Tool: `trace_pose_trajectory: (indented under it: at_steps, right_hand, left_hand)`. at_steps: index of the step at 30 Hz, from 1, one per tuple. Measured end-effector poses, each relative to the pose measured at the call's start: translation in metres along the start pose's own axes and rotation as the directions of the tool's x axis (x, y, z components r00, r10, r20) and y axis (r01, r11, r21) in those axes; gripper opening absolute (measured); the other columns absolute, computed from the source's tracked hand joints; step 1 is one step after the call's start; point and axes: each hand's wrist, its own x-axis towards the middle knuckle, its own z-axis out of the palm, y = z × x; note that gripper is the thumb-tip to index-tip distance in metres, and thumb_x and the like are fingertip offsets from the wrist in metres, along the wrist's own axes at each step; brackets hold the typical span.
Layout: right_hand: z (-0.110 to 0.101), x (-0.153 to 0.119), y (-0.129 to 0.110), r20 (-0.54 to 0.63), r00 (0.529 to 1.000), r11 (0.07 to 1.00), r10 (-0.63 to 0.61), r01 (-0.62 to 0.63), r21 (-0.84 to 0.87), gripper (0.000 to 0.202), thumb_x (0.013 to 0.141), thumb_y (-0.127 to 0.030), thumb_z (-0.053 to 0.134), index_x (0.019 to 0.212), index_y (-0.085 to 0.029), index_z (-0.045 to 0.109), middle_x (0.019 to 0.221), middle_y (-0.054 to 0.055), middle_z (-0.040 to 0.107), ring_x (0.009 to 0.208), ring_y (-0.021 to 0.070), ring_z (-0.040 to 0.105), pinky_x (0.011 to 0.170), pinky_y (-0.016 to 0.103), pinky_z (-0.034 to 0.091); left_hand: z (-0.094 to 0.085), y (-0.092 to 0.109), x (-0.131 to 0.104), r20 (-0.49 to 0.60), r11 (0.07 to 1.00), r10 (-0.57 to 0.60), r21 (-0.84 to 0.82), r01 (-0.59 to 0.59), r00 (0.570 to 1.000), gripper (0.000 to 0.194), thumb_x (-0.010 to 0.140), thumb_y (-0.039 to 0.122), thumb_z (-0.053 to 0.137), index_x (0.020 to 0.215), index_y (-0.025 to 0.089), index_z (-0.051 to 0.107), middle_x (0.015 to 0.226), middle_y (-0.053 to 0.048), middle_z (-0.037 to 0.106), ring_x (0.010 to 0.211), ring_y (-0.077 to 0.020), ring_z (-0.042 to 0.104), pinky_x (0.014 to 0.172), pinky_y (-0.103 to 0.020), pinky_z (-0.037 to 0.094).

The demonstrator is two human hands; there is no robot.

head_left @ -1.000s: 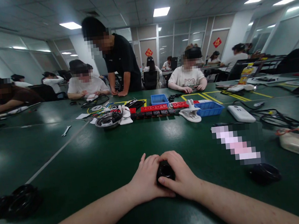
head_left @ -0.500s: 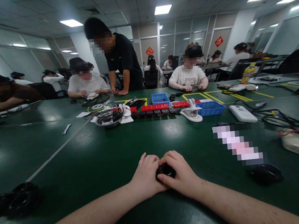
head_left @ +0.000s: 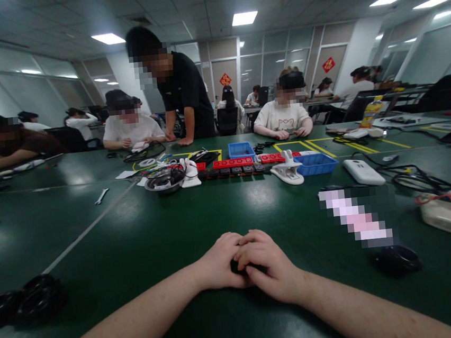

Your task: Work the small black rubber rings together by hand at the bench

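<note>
Low over the green table, my left hand (head_left: 218,262) and my right hand (head_left: 275,268) are closed together around a round black ring-shaped part (head_left: 238,267). Most of that part is covered by my fingers; only dark bits show between them. The fingers of my right hand curl across its top, and my left hand wraps its left side. Similar glossy black rings (head_left: 38,298) lie in a group at the left. Another black ring (head_left: 397,260) rests on the table at the right.
A metal bowl of cables (head_left: 165,183), red power strips (head_left: 235,162), a white clamp base (head_left: 288,171) and a blue tray (head_left: 316,164) stand ahead. A small wrench (head_left: 101,196) lies left. A white power bank (head_left: 364,171) and cables are right. Several people work across the table.
My right fingers have shifted over the top of the black ring-shaped part, covering the opening that showed before. Both hands stay at nearly the same place.
</note>
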Motion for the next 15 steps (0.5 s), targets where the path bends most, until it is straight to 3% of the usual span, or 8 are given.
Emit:
trace_pose_trajectory:
  at_steps: [4,9,11,15]
  right_hand:
    - [0.001,-0.003,0.004,-0.063,0.997,0.999,-0.04,0.04,0.002,0.023,0.077,-0.028,0.047,0.097,-0.02,0.053,0.096,0.005,0.06,0.094,0.0193,0.05,0.09,0.04,0.033]
    - [0.006,-0.005,0.009,-0.128,0.989,0.997,0.07,-0.072,-0.01,0.048,0.076,-0.059,0.043,0.1,-0.018,0.049,0.095,0.008,0.054,0.09,0.022,0.048,0.083,0.04,0.037]
    - [0.007,-0.005,0.011,-0.126,0.986,0.993,0.112,-0.117,-0.033,0.048,0.075,-0.061,0.042,0.096,-0.017,0.049,0.091,0.008,0.053,0.085,0.0215,0.047,0.079,0.039,0.038]
    - [0.008,-0.005,0.012,-0.098,0.981,0.982,0.169,-0.176,-0.074,0.035,0.076,-0.049,0.049,0.091,-0.018,0.047,0.086,0.005,0.051,0.079,0.0194,0.045,0.074,0.037,0.037]
  left_hand:
    - [0.001,0.002,-0.001,-0.025,0.998,-0.065,-0.016,0.064,0.998,0.071,0.055,0.048,0.07,0.116,0.022,0.046,0.115,-0.005,0.048,0.109,-0.0252,0.043,0.103,-0.045,0.022]
    - [0.001,0.013,-0.002,-0.073,0.986,-0.161,0.038,0.164,0.984,0.079,0.051,0.059,0.068,0.114,0.017,0.044,0.111,-0.008,0.05,0.108,-0.0278,0.043,0.105,-0.053,0.012]
    - [0.002,0.019,-0.002,-0.083,0.975,-0.21,0.051,0.215,0.974,0.084,0.047,0.061,0.069,0.113,0.016,0.043,0.109,-0.009,0.05,0.106,-0.0286,0.044,0.104,-0.055,0.012]
    - [0.002,0.026,-0.001,-0.096,0.959,-0.276,0.036,0.281,0.956,0.08,0.044,0.057,0.072,0.108,0.016,0.046,0.102,-0.007,0.052,0.102,-0.0275,0.047,0.105,-0.053,0.014]
